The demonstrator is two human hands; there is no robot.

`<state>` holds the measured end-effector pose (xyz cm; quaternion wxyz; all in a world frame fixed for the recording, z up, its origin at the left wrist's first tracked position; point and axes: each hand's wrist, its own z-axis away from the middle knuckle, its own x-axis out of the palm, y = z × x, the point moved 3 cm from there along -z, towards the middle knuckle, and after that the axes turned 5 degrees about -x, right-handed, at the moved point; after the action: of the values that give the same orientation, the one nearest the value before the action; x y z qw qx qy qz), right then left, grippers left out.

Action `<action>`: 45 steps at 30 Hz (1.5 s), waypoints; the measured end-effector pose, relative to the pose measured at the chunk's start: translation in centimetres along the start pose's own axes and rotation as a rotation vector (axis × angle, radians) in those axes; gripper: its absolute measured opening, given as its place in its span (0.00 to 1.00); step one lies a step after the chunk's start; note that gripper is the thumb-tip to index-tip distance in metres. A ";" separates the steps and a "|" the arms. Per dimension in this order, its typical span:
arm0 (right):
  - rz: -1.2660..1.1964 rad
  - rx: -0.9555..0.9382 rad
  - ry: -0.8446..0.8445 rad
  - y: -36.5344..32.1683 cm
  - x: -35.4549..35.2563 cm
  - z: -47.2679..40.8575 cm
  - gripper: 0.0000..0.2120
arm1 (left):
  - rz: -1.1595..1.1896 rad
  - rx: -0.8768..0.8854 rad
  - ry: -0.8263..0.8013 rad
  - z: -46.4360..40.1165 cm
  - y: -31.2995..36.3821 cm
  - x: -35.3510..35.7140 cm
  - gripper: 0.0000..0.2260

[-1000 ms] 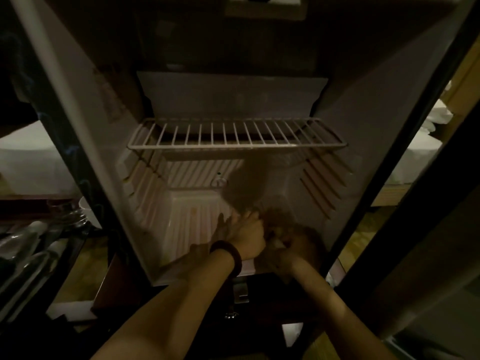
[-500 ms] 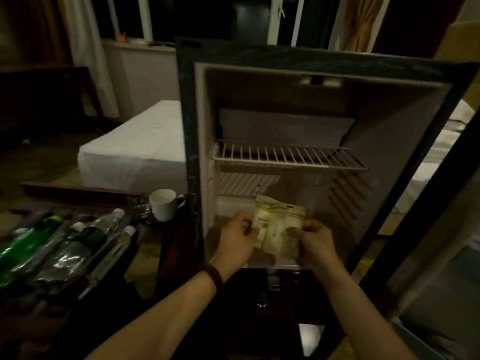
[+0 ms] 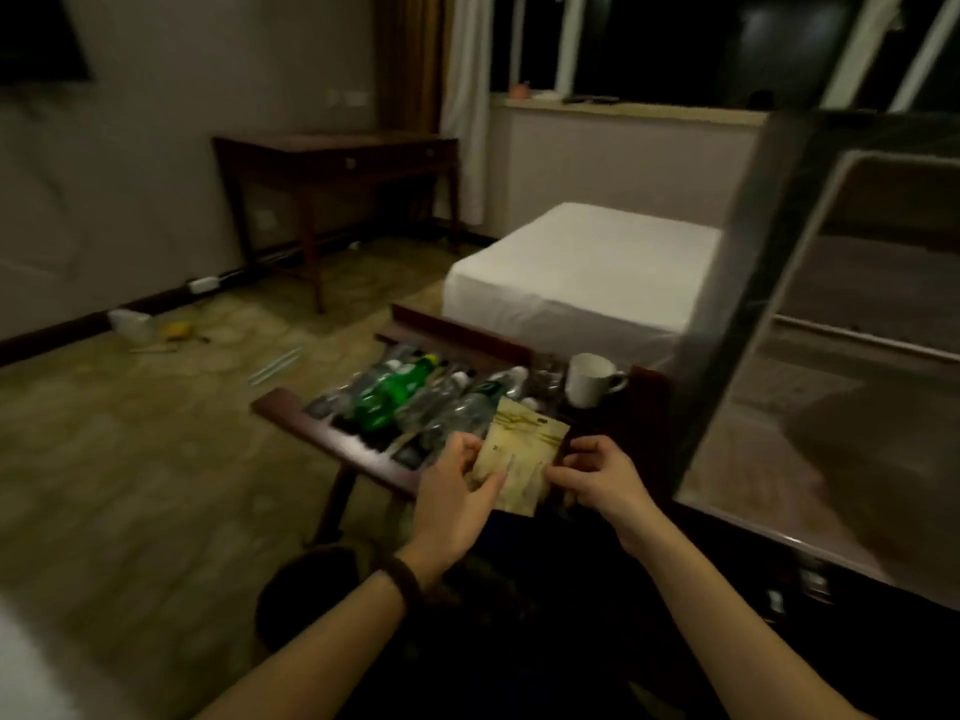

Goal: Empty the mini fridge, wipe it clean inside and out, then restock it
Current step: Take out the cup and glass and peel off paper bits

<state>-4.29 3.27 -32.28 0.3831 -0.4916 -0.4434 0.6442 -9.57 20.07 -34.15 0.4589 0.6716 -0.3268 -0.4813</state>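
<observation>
A flat beige packet [image 3: 524, 454] is held between both hands above the near edge of a dark wooden tray table [image 3: 332, 439]. My left hand [image 3: 457, 496] grips its left edge with thumb and fingers. My right hand [image 3: 597, 475] pinches its right edge. Several plastic bottles [image 3: 415, 397], one of them green, lie side by side on the tray just beyond the packet. The open mini fridge [image 3: 831, 356] stands at the right, blurred, with its wire shelf [image 3: 857, 335] faintly visible.
A white mug [image 3: 589, 379] stands on the tray table's far right corner beside the fridge. A white bed [image 3: 582, 267] lies behind it. A dark wooden desk [image 3: 337, 158] stands against the far wall. Small litter lies on the floor at the left.
Both hands lifted the packet out of the bottom of the fridge and carried it left to the tray table. The view swung left from the fridge interior to the room.
</observation>
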 end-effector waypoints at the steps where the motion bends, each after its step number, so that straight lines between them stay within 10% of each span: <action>1: 0.037 0.007 -0.036 0.1 2.2 -0.3 0.21 | -0.064 -0.019 0.043 0.3 -1.6 -2.3 0.10; 13: 0.633 -0.273 -0.554 -1.2 23.8 -0.5 0.20 | -0.265 -0.420 0.272 3.5 -17.2 -16.0 0.05; 26: 0.671 -0.184 -0.665 2.3 25.3 -4.0 0.19 | -0.298 -0.749 0.204 -0.2 -25.1 -14.0 0.17; 37: 0.669 -0.201 -0.635 2.6 22.4 -2.9 0.17 | -0.270 -0.439 0.131 0.5 -19.5 -12.6 0.06; 45: 0.641 -0.259 -0.140 1.4 9.5 -0.2 0.08 | -0.185 -0.017 0.003 -0.5 -6.6 -4.5 0.07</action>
<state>-6.26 11.71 -36.39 0.0645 -0.6050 -0.3695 0.7023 -10.56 26.62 -38.68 0.4187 0.6955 -0.2586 -0.5235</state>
